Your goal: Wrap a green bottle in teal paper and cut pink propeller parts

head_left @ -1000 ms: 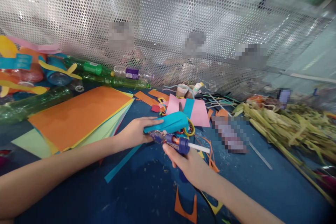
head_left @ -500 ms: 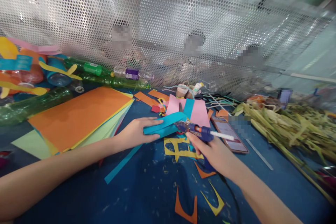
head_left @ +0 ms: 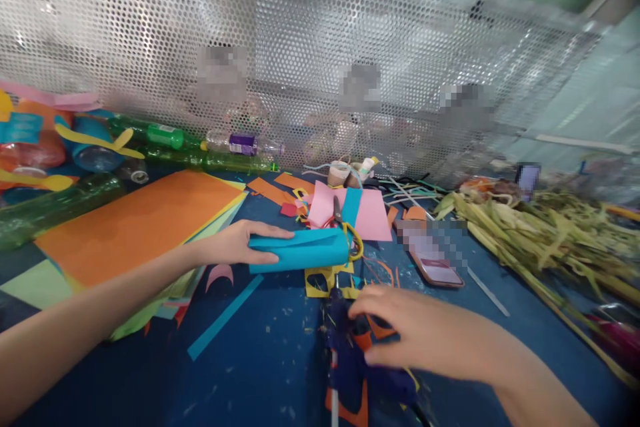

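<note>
My left hand [head_left: 233, 242] pinches the left end of a blue paper [head_left: 305, 250] rolled into a flattened tube, thumb below and fingers above. The paper's upper edge overlaps along the roll, with a slight gap. My right hand [head_left: 425, 330] is beside a dark blue glue gun [head_left: 343, 340], thumb and fingers apart. That glue gun lies on the table, nozzle pointing away from me, with a white glue stick [head_left: 335, 383] out of its back end. Scissors with a yellow handle [head_left: 358, 243] lie just behind the roll's right end, partly hidden. A cut yellow paper [head_left: 314, 285] lies below the roll.
Orange and coloured sheets [head_left: 145, 220] are stacked at left, with green plastic bottles [head_left: 65, 207] behind them. A phone [head_left: 433, 257] lies at right, before dry husks [head_left: 515, 233]. Pink paper [head_left: 375, 213] and scraps lie mid-table. A perforated metal screen [head_left: 300, 33] stands behind.
The glue gun went from the blue paper's edge down onto the table, and my right hand opened beside it. The blue paper, open at its edge before, is now pressed into a closed roll.
</note>
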Motion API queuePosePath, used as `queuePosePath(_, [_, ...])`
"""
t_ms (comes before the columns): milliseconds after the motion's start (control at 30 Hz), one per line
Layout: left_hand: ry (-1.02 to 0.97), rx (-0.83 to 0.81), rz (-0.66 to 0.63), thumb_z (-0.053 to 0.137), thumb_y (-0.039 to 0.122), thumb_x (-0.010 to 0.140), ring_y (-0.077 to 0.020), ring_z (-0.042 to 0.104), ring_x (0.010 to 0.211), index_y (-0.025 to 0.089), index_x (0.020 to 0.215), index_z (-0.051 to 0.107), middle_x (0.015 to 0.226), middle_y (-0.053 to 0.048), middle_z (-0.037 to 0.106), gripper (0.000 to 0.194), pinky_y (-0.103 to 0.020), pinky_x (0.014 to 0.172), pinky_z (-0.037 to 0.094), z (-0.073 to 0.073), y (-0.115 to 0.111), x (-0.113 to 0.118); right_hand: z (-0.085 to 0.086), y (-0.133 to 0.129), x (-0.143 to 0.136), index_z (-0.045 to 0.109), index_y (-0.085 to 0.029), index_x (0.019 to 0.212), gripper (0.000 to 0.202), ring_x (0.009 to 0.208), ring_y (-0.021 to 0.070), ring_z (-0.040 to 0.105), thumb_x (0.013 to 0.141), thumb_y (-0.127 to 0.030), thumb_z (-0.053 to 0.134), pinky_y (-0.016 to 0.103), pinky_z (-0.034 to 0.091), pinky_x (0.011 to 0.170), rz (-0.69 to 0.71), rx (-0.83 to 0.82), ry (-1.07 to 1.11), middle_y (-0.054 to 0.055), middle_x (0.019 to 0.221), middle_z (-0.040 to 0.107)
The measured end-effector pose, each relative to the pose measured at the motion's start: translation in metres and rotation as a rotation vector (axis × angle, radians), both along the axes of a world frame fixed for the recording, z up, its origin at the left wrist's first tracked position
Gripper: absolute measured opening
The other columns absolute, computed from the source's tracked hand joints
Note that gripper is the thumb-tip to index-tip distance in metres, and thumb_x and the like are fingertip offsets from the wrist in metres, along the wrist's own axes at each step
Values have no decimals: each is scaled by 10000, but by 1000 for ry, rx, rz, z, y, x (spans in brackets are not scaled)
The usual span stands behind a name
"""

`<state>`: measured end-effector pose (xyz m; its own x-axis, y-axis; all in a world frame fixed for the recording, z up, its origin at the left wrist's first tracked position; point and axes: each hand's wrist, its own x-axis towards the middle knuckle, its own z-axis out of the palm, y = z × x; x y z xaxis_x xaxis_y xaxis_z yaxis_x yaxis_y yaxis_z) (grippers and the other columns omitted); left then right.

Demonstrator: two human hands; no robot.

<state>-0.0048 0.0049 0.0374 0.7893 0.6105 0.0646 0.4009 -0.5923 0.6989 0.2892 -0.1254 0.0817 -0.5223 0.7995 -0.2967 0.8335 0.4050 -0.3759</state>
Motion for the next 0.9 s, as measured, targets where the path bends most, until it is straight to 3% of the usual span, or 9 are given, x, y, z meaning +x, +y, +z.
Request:
queuePosePath(100, [-17, 18, -53, 631, 393, 750, -218, 491, 1166, 331, 1224, 516, 1268, 35, 540, 492, -313, 978, 381, -3, 3, -2, -2, 23, 8, 592, -264, 981, 250, 909, 212, 598, 803, -432, 541, 343, 497, 761, -249, 174, 170, 32, 1004, 626])
queuePosePath(167, [-27, 27, -74, 638, 379, 748, -216, 485, 1171, 326, 1223, 519, 1265, 32, 543, 493, -316, 987, 375, -4, 4, -2, -10, 37, 12, 531, -268, 1106, 376, 1012, 224, 566, 768, -420, 592, 367, 497, 823, -379, 308, 338, 51, 1133, 582])
queuePosePath(267, [-28, 36, -83, 638, 370, 748, -219, 474, 1182, 326, 1218, 524, 1272, 27, 537, 486, -325, 990, 378, -4, 3, -2, -27, 51, 11, 375, -303, 1271, 555, 1136, 208, 502, 769, -364, 604, 360, 498, 877, -321, 205, 557, 48, 1302, 466])
queuePosePath(400, [-17, 54, -84, 633, 371, 750, -217, 472, 1184, 333, 1223, 514, 1280, 25, 530, 489, -348, 995, 377, -2, 0, -1, -40, 57, 3, 414, -301, 1249, 476, 1163, 193, 477, 801, -275, 571, 368, 483, 912, -259, 148, 656, 34, 1289, 475])
queuePosePath(700, [-28, 121, -121, 633, 361, 751, -227, 465, 1191, 324, 1231, 507, 1283, -3, 528, 498, -385, 990, 380, 0, -2, 1, -43, 57, 3, 445, -312, 1250, 450, 1127, 186, 494, 820, -243, 558, 366, 506, 877, -194, 177, 681, 41, 1262, 482])
queuePosePath(900, [-16, 154, -139, 623, 363, 763, -235, 456, 1197, 304, 1237, 506, 1311, -29, 499, 492, -385, 983, 387, -1, -3, 1, -41, 57, 4, 526, -323, 1191, 370, 1179, 187, 456, 832, -242, 562, 420, 405, 983, -124, 290, 550, 37, 1255, 496])
